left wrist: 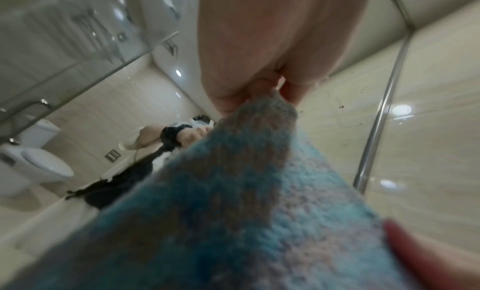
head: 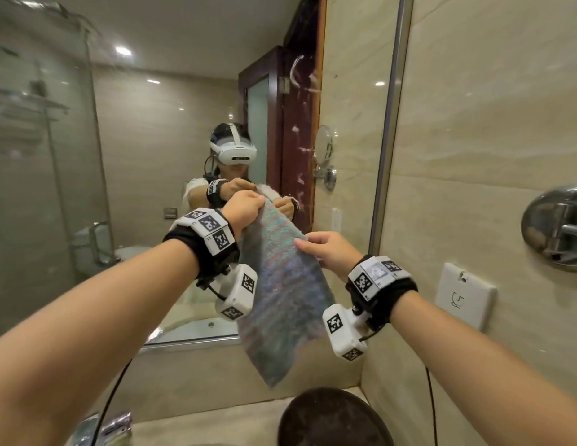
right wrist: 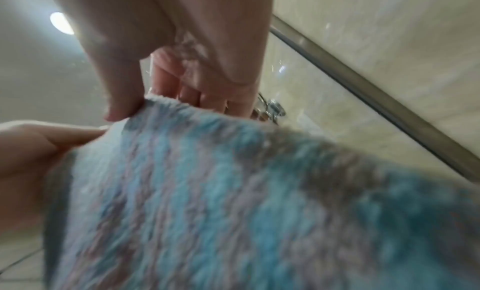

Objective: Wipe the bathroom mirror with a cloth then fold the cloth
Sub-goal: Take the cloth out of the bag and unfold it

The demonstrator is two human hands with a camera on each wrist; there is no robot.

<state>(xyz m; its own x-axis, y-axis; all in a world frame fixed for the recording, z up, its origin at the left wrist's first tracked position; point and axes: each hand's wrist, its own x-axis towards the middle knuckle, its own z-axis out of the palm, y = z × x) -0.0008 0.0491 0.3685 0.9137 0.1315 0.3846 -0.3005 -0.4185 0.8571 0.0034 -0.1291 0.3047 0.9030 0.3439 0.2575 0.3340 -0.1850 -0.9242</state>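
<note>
A fluffy blue, grey and pink cloth (head: 282, 297) hangs in the air in front of the mirror (head: 190, 149), held by its two upper corners. My left hand (head: 245, 207) pinches the far upper corner, seen close in the left wrist view where my left hand (left wrist: 262, 88) has the tip of the cloth (left wrist: 233, 202) between its fingers. My right hand (head: 326, 249) pinches the nearer upper corner. In the right wrist view the thumb of my right hand (right wrist: 145, 101) lies on the edge of the cloth (right wrist: 221, 202). White smears (head: 300, 78) show on the mirror's upper right.
The mirror's metal frame (head: 388, 123) runs down beside a tiled wall (head: 490, 123) on the right. On that wall are a chrome bracket (head: 557, 226) and a white socket plate (head: 464, 294). A dark round object (head: 332, 420) and a beige countertop (head: 216, 423) lie below.
</note>
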